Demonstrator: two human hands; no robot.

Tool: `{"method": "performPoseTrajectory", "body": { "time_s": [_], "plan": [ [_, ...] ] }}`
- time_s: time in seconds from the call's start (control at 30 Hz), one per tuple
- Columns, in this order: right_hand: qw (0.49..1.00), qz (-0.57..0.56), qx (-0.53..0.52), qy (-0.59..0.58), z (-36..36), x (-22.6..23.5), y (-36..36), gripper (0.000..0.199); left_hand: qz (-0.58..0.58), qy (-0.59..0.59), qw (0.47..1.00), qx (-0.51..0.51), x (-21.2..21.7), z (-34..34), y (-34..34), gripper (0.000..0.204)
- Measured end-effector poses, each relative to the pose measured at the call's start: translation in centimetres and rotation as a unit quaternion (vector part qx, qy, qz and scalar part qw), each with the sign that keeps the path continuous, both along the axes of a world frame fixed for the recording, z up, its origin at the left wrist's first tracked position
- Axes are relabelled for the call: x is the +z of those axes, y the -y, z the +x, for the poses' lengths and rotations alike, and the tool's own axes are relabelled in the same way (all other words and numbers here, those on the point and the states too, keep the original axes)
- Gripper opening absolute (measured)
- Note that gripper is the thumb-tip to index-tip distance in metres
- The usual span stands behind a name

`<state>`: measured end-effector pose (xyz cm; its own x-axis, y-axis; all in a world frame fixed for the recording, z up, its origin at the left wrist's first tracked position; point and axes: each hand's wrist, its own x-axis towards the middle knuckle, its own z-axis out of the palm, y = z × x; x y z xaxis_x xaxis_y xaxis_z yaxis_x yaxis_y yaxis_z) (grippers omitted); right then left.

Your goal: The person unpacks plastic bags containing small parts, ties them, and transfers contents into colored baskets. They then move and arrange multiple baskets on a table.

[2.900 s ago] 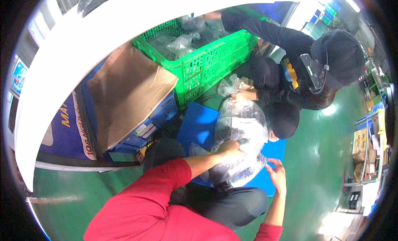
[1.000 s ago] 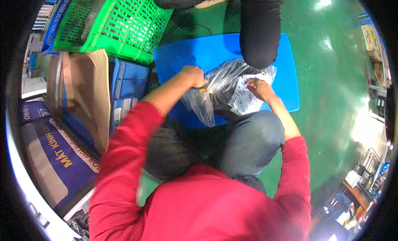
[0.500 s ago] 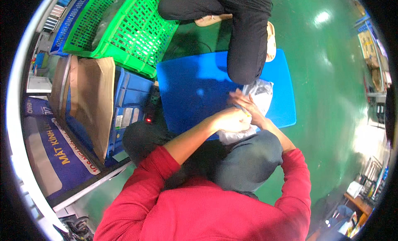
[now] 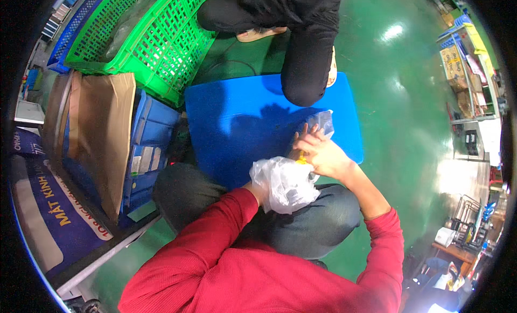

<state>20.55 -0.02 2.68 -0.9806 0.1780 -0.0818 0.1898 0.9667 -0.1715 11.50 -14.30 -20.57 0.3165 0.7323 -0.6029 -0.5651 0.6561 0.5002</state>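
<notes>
A clear plastic bag [image 4: 285,186] is bunched above my lap, its crumpled white-looking end toward me and its other end [image 4: 322,121] over the blue surface. My left hand [image 4: 259,191] is behind and under the crumpled end, holding it up; the bag hides its fingers. From the right, my right hand [image 4: 326,157] lies across the bag's narrow middle. Its outer fingers are stretched and apart, while its nearer fingers grip a thin yellow band [image 4: 301,158] at the gathered plastic. What the bag contains is hard to make out.
The blue flat-topped surface [image 4: 231,135] lies before my crossed legs. Another person's dark-trousered knee [image 4: 306,81] reaches over its far edge. To the left stand a green basket [image 4: 167,49], a cardboard sheet [image 4: 110,135] and a blue crate [image 4: 153,124]. Shelving [image 4: 476,81] is far right.
My left hand has drawn back toward my lap, bringing the crumpled end of the bag up and left. My right hand has turned over the bag's middle. The whole view has shifted slightly.
</notes>
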Motion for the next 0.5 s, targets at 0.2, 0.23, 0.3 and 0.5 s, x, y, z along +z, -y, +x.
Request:
{"method": "performPoseTrajectory", "body": {
  "time_s": [0.2, 0.23, 0.3, 0.5],
  "plan": [
    [0.986, -0.098, -0.131, -0.03, 3.2, 2.0, 0.3, 0.043, -0.013, 0.07, 0.991, 0.117, 2.6, 5.9, -3.8, 0.027],
    [0.971, -0.117, -0.192, -0.078, 5.1, 0.9, 0.0, 0.051, -0.003, 0.062, 0.985, 0.161, 3.3, 6.7, -5.7, 0.028],
    [0.834, -0.312, -0.416, -0.187, 6.5, 0.7, 1.3, 0.05, 0.024, 0.051, 0.968, 0.245, 5.9, 7.7, -9.1, 0.03],
    [0.213, -0.805, -0.509, -0.217, 13.9, -21.2, 6.6, 0.069, -0.021, 0.122, 0.948, 0.293, 23.6, 0.7, -10.1, 0.035]
  ]
}}
